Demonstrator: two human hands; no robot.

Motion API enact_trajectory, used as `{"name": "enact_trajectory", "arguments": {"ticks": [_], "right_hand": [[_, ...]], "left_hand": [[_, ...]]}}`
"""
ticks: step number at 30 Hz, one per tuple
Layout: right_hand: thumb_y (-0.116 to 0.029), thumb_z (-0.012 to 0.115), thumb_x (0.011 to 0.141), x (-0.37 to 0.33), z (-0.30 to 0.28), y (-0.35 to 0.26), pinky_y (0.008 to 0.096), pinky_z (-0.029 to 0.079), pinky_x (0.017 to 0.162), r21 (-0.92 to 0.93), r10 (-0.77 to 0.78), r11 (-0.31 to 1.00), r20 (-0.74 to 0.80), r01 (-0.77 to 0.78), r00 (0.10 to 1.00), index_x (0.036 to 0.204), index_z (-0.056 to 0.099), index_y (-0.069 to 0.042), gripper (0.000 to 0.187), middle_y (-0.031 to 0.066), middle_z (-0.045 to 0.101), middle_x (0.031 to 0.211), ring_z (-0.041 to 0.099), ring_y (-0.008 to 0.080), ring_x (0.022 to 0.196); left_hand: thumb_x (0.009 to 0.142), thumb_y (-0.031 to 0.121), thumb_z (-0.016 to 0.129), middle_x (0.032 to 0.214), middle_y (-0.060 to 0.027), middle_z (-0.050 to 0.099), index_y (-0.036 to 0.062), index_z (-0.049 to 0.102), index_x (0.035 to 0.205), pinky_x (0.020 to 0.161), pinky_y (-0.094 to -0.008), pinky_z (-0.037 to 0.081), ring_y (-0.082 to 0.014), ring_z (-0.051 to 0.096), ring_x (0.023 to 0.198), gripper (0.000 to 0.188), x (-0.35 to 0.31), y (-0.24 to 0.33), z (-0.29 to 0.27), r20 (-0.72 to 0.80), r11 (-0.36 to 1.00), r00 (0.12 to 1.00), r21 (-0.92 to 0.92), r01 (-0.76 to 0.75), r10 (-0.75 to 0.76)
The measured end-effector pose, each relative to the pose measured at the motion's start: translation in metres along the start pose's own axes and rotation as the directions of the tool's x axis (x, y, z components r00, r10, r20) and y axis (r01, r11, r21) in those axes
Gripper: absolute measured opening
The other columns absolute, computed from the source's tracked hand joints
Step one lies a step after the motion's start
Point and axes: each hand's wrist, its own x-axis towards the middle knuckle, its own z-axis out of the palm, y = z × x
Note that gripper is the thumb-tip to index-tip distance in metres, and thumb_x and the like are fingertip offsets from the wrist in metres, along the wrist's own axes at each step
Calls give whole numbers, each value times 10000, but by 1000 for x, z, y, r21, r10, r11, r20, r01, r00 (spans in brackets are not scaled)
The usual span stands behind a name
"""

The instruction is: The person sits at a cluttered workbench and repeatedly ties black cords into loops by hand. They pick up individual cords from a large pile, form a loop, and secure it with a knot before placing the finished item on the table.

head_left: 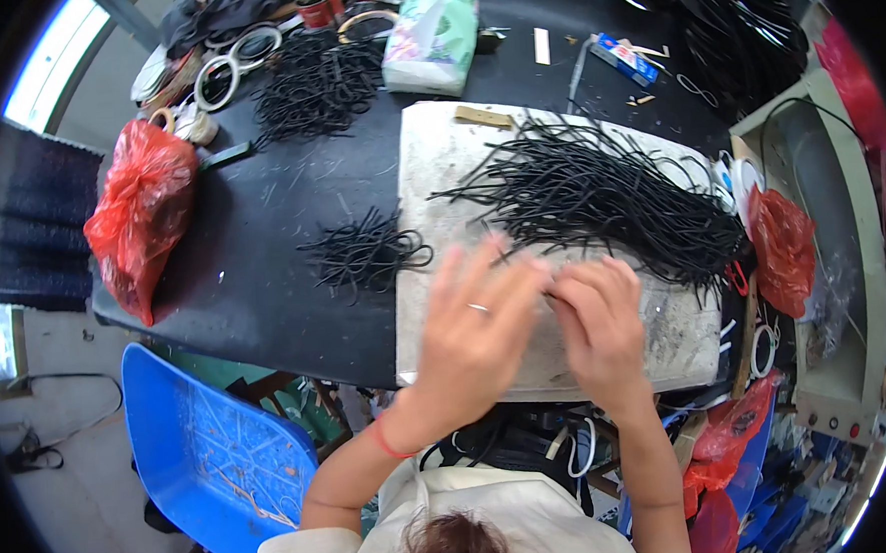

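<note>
My left hand, with a ring on one finger and a red band at the wrist, is over the pale worn board. Its fingers reach up and to the right, smeared by motion; whether they grip anything I cannot tell. Close beside it, my right hand has its fingers curled and drawn together at the tips; what they hold is hidden. Just beyond both hands lies a large bundle of thin black cords. A smaller heap of looped black cords straddles the board's left edge.
Another pile of black cords lies at the far left, near a tissue pack and white rings. A red plastic bag sits at the table's left end. Below stands a blue tub. A grey machine frame borders the right.
</note>
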Motion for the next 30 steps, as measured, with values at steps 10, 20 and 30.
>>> {"name": "enact_trajectory", "arguments": {"ticks": [10, 20, 30], "right_hand": [[53, 675, 707, -9, -38, -5, 241, 411, 498, 33, 217, 976, -181, -214, 959, 903, 640, -32, 217, 78, 546, 774, 517, 155, 606], [39, 566, 798, -6, -4, -28, 245, 463, 561, 385, 340, 859, 63, -337, 938, 979, 625, -25, 201, 89, 559, 874, 582, 156, 676], [20, 598, 785, -16, 1, -28, 247, 482, 596, 530, 498, 686, 157, -498, 853, 972, 631, -27, 196, 91, 630, 819, 617, 150, 691]], "left_hand": [[860, 82, 553, 858, -97, 641, -15, 614, 992, 648, -224, 491, -133, 628, 760, 175, -8, 8, -26, 513, 480, 783, -620, 621, -351], [863, 158, 581, 911, -102, 638, -14, 578, 1026, 605, -219, 514, -144, 623, 824, 237, -16, 1, 3, 633, -245, 593, -759, 603, -498], [865, 125, 574, 885, -55, 627, -11, 576, 1034, 628, -214, 487, -99, 591, 787, 217, -19, 3, 6, 525, 49, 659, -761, 647, -539]]}}
